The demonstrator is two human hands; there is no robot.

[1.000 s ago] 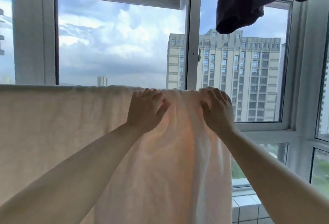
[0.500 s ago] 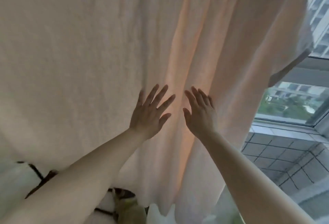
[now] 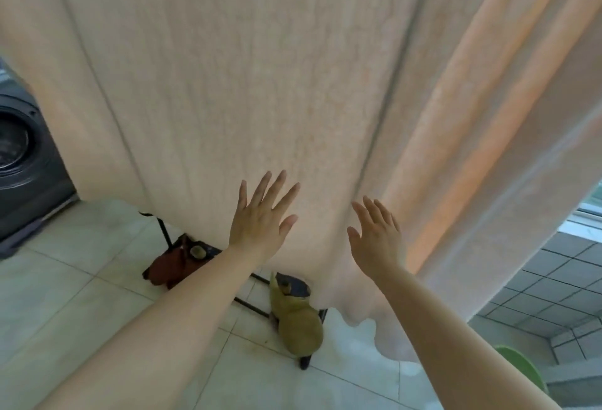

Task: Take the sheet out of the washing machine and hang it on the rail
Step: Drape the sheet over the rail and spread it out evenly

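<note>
Dark washing machine stood at floor's left edge; olive bag & black rack sat under sheet. Sheet hung just beyond left hand & right hand, fingers spread, gripping nothing; contact unclear.

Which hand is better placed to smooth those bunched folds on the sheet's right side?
Right hand: it is open beside the sheet's folds; the left hand is on flatter cloth.
</note>
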